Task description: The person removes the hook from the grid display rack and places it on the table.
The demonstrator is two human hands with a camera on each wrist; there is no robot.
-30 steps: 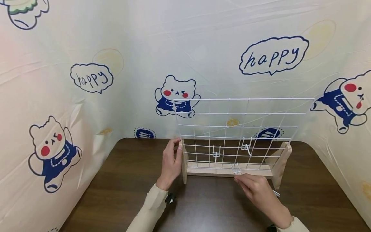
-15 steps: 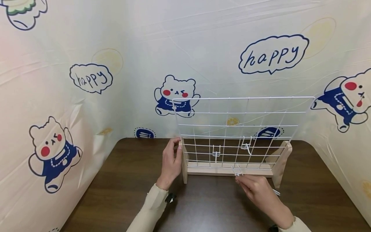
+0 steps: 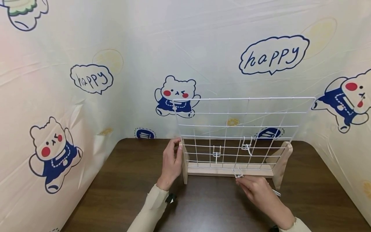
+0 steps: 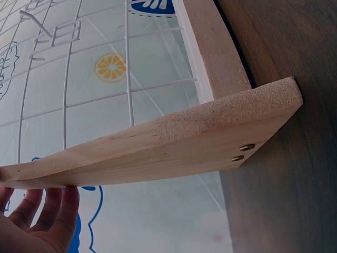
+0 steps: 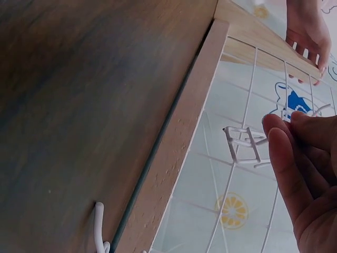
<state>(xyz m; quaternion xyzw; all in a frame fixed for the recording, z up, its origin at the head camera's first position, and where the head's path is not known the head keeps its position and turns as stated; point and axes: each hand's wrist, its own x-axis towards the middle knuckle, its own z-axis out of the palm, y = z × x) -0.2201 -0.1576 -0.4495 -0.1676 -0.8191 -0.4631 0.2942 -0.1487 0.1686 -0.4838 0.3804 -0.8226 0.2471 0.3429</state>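
Observation:
In the head view my left hand [image 3: 172, 162] grips the left wooden side panel [image 3: 184, 164] of a white wire grid rack [image 3: 229, 126]. The left wrist view shows fingertips [image 4: 68, 203] against the panel's outer face [image 4: 174, 158]. My right hand [image 3: 256, 191] pinches a white wire hook [image 3: 238, 174] between thumb and fingers, its square frame pointing at the grid's lower part. Seen from the right wrist, that hook [image 5: 243, 150] sticks out past the fingertips, its prong partly hidden by them. Two similar hooks hang on the grid, a left one [image 3: 216, 154] and a higher right one [image 3: 246, 147].
Another white hook [image 3: 276, 192] lies on the brown table [image 3: 203, 206], partly behind my right hand. The rack has a wooden base bar [image 3: 208, 171] and a right side panel [image 3: 281, 167]. Printed curtain cloth [image 3: 139, 71] surrounds the table's back and sides.
My right hand has drawn the pinched hook slightly down and towards me, and the hook has tilted a little. The left hand keeps its hold on the panel.

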